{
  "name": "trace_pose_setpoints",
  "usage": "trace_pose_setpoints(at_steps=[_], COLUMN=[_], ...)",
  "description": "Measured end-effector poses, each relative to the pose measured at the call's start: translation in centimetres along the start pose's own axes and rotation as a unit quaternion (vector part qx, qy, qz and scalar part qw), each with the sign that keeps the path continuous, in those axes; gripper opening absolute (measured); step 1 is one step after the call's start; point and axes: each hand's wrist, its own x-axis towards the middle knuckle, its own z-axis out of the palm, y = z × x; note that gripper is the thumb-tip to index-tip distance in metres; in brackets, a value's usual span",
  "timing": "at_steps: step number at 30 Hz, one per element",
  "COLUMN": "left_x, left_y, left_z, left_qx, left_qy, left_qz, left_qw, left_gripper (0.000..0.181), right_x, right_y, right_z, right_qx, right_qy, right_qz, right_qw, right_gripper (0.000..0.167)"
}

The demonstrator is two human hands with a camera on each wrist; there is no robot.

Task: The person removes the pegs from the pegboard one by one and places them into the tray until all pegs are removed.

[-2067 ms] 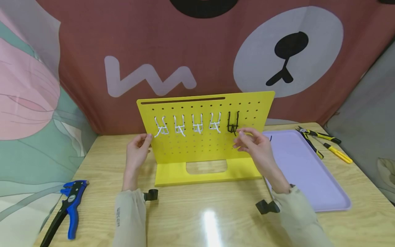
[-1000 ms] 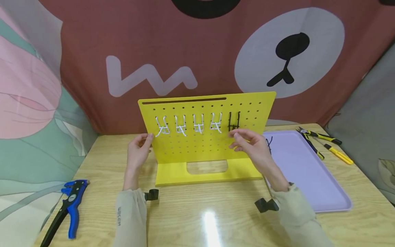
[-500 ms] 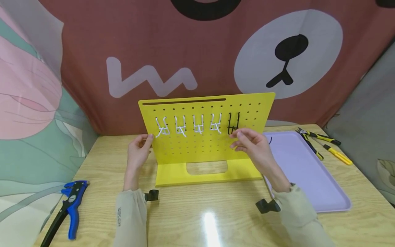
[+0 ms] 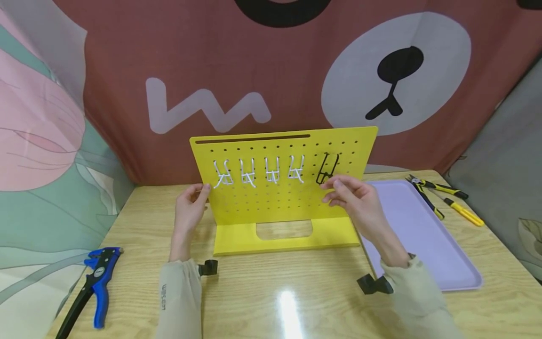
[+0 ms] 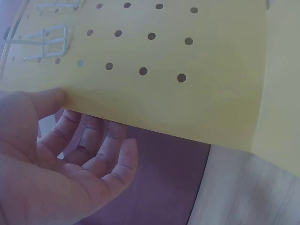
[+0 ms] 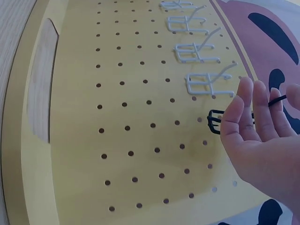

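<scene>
A yellow pegboard [image 4: 262,207] stands upright on its base. My left hand [image 4: 189,212] holds its left edge between thumb and fingers, as the left wrist view shows, with the thumb [image 5: 49,101] on the front. Several white double-wire hooks [image 4: 272,175] hang in a row. To their right, a black double-wire hook [image 4: 325,177] leans at a slant against the board. My right hand [image 4: 360,202] pinches its lower front part with thumb and fingers. In the right wrist view the fingers partly cover the black hook [image 6: 214,123]. Whether its upper ends sit in holes, I cannot tell.
A lilac tray [image 4: 427,245] lies right of the board, partly behind my right arm. Beyond it are yellow-and-black pliers [image 4: 449,188] and a yellow-handled tool [image 4: 466,212]. A blue-and-black wire stripper [image 4: 99,278] lies at the left. A printed cloth [image 4: 237,56] hangs behind.
The black hook has shifted right and gone from upright to slanted, my right hand moving right with it. My left hand stays on the board's edge.
</scene>
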Motion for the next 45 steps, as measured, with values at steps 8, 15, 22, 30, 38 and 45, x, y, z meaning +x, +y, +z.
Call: trace_pose_setpoints(at_steps=[8, 15, 22, 30, 38, 45], left_x=[-0.1, -0.1, -0.1, 0.0, 0.0, 0.0], left_y=[0.0, -0.1, -0.1, -0.1, -0.2, -0.2], left_z=[0.0, 0.0, 0.0, 0.0, 0.1, 0.0], left_qx=[-0.002, 0.001, -0.004, -0.003, -0.004, 0.0], left_qy=[-0.002, 0.001, -0.002, -0.004, -0.007, -0.007], left_qz=[0.0, 0.001, -0.007, -0.007, 0.001, -0.001], left_qw=[1.0, 1.0, 1.0, 1.0, 1.0, 1.0], left_gripper=[0.046, 0.047, 0.047, 0.048, 0.047, 0.047], right_x=[-0.9, -2.0, -3.0, -3.4, -3.3, -3.3], right_y=[-0.3, -0.2, -0.4, -1.2, -1.8, -2.2], right_z=[-1.3, -2.6, -4.3, -7.2, -9.1, -10.6], right_qx=[-0.029, -0.083, -0.07, -0.012, 0.004, 0.016], right_qy=[-0.019, -0.017, -0.006, 0.018, 0.052, 0.067], right_qz=[0.006, 0.045, 0.051, 0.06, 0.07, 0.074], right_qw=[0.9994, 0.9954, 0.9962, 0.9979, 0.9962, 0.9949], right_gripper=[0.022, 0.028, 0.025, 0.019, 0.017, 0.016])
